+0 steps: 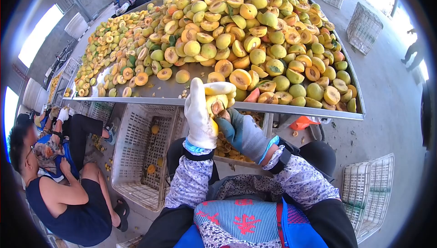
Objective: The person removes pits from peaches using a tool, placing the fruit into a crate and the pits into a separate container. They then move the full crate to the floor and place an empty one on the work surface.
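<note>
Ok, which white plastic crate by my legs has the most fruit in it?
The white plastic crate under your left hand, which grips a yellow fruit half: it is heaped with pieces; the crate left of it holds few.

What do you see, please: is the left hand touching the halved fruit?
Touching. The head view shows the white-gloved left hand wrapped round the halved fruit, with its fingers folded over the top and no gap between them.

Yellow fruit (217, 104), white-gloved left hand (199, 113)
</note>
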`<state>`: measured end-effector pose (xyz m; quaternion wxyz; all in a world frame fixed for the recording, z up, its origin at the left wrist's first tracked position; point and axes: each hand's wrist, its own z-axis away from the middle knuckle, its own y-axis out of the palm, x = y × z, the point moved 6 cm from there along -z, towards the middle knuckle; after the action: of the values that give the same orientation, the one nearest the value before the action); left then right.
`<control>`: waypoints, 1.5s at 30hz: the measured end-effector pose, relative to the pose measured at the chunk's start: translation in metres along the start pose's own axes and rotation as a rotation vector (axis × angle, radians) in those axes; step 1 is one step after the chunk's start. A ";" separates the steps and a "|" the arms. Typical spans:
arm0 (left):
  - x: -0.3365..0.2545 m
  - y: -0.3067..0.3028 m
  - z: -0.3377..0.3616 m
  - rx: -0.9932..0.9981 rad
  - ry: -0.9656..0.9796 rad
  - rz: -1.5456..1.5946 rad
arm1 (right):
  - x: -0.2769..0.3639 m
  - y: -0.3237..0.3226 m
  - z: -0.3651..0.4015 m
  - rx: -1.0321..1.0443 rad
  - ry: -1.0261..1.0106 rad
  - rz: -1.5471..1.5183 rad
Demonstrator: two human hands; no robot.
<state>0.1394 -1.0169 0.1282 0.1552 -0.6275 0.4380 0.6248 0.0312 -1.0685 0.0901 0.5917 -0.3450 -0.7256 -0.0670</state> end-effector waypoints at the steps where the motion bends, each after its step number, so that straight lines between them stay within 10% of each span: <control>1: -0.001 0.002 -0.001 0.044 -0.040 0.011 | -0.003 0.002 0.002 0.011 0.047 -0.092; 8: 0.012 0.002 0.007 -0.159 0.101 0.096 | -0.001 0.012 0.010 0.092 0.294 -0.469; 11: 0.003 0.002 -0.001 0.006 0.014 -0.008 | -0.001 0.000 0.010 0.167 0.240 -0.243; 15: 0.005 0.004 -0.009 0.073 -0.057 -0.049 | 0.009 -0.011 0.017 0.484 0.723 -0.387; 21: 0.012 0.008 -0.014 0.207 -0.124 -0.195 | -0.005 -0.004 0.016 0.372 0.530 -0.245; 24: 0.010 0.011 -0.010 0.186 -0.142 -0.076 | 0.003 -0.001 0.029 0.589 0.856 -0.585; 31: 0.024 0.005 -0.007 0.005 -0.221 0.508 | 0.011 0.009 0.026 0.587 0.797 -0.776; 36: 0.020 0.002 -0.010 0.117 -0.121 0.095 | 0.004 0.002 0.020 0.498 0.633 -0.312; 39: 0.027 0.003 -0.010 0.137 -0.207 0.281 | -0.004 0.005 0.029 0.668 0.859 -0.684; 45: 0.038 -0.014 -0.016 -0.113 -0.154 0.532 | -0.015 0.013 0.015 0.376 0.345 -0.298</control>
<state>0.1539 -1.0341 0.0914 -0.0167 -0.4486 0.5387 0.7129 0.0273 -1.0572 0.0682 0.7437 -0.1024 -0.6564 -0.0750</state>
